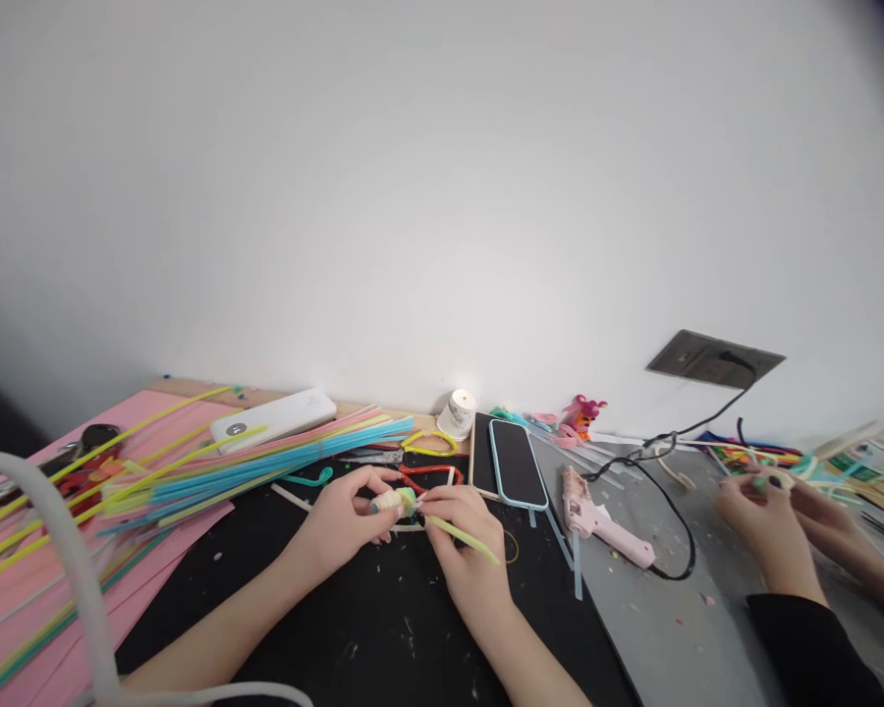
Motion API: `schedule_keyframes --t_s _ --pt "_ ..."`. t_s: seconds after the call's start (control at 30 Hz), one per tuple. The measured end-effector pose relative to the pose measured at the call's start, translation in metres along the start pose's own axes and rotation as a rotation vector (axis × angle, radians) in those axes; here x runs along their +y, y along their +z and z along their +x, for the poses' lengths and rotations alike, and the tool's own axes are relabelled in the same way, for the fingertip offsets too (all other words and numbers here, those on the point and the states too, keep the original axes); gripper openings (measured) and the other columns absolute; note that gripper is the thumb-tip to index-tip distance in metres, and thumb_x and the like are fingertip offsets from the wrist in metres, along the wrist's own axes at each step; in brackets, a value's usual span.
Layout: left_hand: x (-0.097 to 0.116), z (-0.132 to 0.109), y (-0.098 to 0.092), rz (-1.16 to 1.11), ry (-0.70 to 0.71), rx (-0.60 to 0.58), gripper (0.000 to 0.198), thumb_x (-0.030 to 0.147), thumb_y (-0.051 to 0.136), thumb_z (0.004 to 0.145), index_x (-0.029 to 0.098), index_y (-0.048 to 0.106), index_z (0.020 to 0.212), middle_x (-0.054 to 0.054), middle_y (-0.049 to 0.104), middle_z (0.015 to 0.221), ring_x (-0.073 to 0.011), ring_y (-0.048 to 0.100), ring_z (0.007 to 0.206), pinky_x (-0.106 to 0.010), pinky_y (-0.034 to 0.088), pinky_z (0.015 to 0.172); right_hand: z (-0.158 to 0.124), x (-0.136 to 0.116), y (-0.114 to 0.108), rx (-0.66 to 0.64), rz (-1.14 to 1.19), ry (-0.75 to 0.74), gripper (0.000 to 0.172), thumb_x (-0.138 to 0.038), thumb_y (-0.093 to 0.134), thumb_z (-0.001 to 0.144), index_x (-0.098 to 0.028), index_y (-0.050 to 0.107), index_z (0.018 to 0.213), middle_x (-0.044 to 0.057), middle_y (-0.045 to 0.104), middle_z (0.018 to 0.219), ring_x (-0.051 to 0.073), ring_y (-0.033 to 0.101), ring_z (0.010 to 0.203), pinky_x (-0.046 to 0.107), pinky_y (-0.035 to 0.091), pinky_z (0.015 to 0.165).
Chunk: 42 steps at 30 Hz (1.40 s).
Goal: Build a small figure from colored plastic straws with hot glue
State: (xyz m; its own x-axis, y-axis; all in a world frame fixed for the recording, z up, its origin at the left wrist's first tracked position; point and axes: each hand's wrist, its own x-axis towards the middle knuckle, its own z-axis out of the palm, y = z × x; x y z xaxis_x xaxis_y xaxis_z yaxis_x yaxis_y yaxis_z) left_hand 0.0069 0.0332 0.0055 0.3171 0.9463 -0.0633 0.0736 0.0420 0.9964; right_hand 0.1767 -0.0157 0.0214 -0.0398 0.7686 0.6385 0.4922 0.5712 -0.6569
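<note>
My left hand (339, 520) is closed around a small coiled pipe-cleaner figure (392, 503), cream and green with a bit of blue at its left end. Pinched in my right hand (468, 540) is a yellow-green pipe cleaner (463, 539), whose free end slants down to the right. The fingertips of both hands meet at the figure's green end, partly hiding it. Just beyond them lie yellow-handled scissors (434, 447) and a red-handled tool (428, 479). A teal bent pipe cleaner (313, 479) is left of the scissors.
Pipe cleaners (280, 462) and a white power bank (272, 420) are at left. A paper cup (458, 414), phone (518, 466) and pink glue gun (604, 525) stand or lie rightward; its cord reaches the wall socket (714, 359). Another person's hands (770, 516) work at far right.
</note>
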Motion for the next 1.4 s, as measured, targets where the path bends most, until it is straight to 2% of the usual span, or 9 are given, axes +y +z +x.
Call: schedule_keyframes --t_s 0.03,0.1,0.4,0.6,0.87,1.07,1.23,1.33,1.4 --pt "0.001 -0.001 0.000 0.005 0.013 0.007 0.025 0.032 0.071 0.070 0.017 0.050 0.069 -0.012 0.057 0.130 -0.0074 0.060 0.050 -0.027 0.053 0.052 0.000 0.000 0.000 0.008 -0.005 0.005 0.018 -0.008 0.058 0.083 -0.021 0.070 0.081 0.006 0.071 0.087 0.018 0.065 0.082 0.032 0.053 0.074" --pt "0.002 -0.003 0.000 0.025 0.036 0.014 0.025 0.031 0.071 0.070 0.017 0.051 0.070 -0.013 0.051 0.136 -0.0069 0.060 0.051 -0.028 0.053 0.054 -0.001 0.000 0.000 0.016 -0.008 0.009 0.018 -0.007 0.057 0.082 -0.020 0.070 0.081 0.006 0.070 0.087 0.017 0.065 0.081 0.031 0.053 0.074" --pt "0.002 -0.001 0.000 0.013 0.033 0.086 0.026 0.033 0.072 0.068 0.015 0.055 0.074 -0.014 0.056 0.127 -0.0096 0.063 0.053 -0.029 0.055 0.055 -0.004 0.003 0.002 -0.038 0.026 0.011 0.019 -0.008 0.058 0.082 -0.021 0.072 0.086 0.007 0.068 0.092 0.018 0.065 0.086 0.031 0.052 0.078" --pt "0.003 -0.002 0.001 -0.034 0.032 0.143 0.029 0.034 0.075 0.064 0.015 0.055 0.072 -0.012 0.059 0.123 -0.0083 0.062 0.050 -0.028 0.054 0.054 -0.008 0.006 0.005 -0.073 0.035 0.057 0.020 -0.009 0.057 0.082 -0.021 0.073 0.086 0.009 0.065 0.097 0.019 0.065 0.088 0.032 0.052 0.079" --pt "0.012 -0.001 0.001 -0.204 -0.102 0.155 0.037 0.038 0.083 0.052 0.014 0.060 0.069 -0.010 0.062 0.123 -0.0111 0.064 0.054 -0.032 0.057 0.059 -0.006 0.007 0.006 -0.086 0.062 0.089 0.018 -0.011 0.057 0.083 -0.020 0.073 0.084 0.008 0.061 0.095 0.017 0.064 0.082 0.030 0.052 0.074" --pt "0.007 0.000 0.000 -0.309 -0.149 0.114 0.033 0.036 0.081 0.061 0.014 0.065 0.079 -0.010 0.058 0.129 -0.0102 0.065 0.061 -0.029 0.057 0.064 -0.004 0.005 0.005 -0.092 0.076 0.138 0.019 -0.009 0.057 0.081 -0.019 0.073 0.083 0.006 0.060 0.087 0.016 0.062 0.077 0.027 0.051 0.070" --pt "0.006 -0.001 0.000 -0.387 -0.185 0.086 0.028 0.032 0.080 0.064 0.015 0.068 0.082 -0.007 0.069 0.107 -0.0117 0.065 0.065 -0.026 0.056 0.065 -0.004 0.004 0.006 -0.090 0.131 0.177 0.019 -0.011 0.055 0.082 -0.020 0.072 0.081 0.005 0.065 0.081 0.016 0.063 0.075 0.028 0.051 0.069" --pt "0.005 -0.001 -0.001 -0.436 -0.177 0.077 0.025 0.033 0.079 0.067 0.016 0.070 0.082 -0.006 0.069 0.106 -0.0110 0.065 0.065 -0.026 0.056 0.066 -0.004 0.005 0.008 -0.053 0.192 0.223 0.019 -0.012 0.056 0.080 -0.020 0.072 0.082 0.005 0.068 0.079 0.017 0.063 0.074 0.029 0.051 0.068" --pt "0.005 -0.001 -0.001 -0.473 -0.184 0.070 0.025 0.032 0.080 0.067 0.016 0.070 0.083 -0.006 0.070 0.103 -0.0106 0.065 0.064 -0.025 0.056 0.066 -0.004 0.006 0.009 -0.034 0.250 0.294 0.018 -0.013 0.057 0.079 -0.020 0.073 0.080 0.005 0.068 0.078 0.017 0.062 0.069 0.027 0.050 0.062"
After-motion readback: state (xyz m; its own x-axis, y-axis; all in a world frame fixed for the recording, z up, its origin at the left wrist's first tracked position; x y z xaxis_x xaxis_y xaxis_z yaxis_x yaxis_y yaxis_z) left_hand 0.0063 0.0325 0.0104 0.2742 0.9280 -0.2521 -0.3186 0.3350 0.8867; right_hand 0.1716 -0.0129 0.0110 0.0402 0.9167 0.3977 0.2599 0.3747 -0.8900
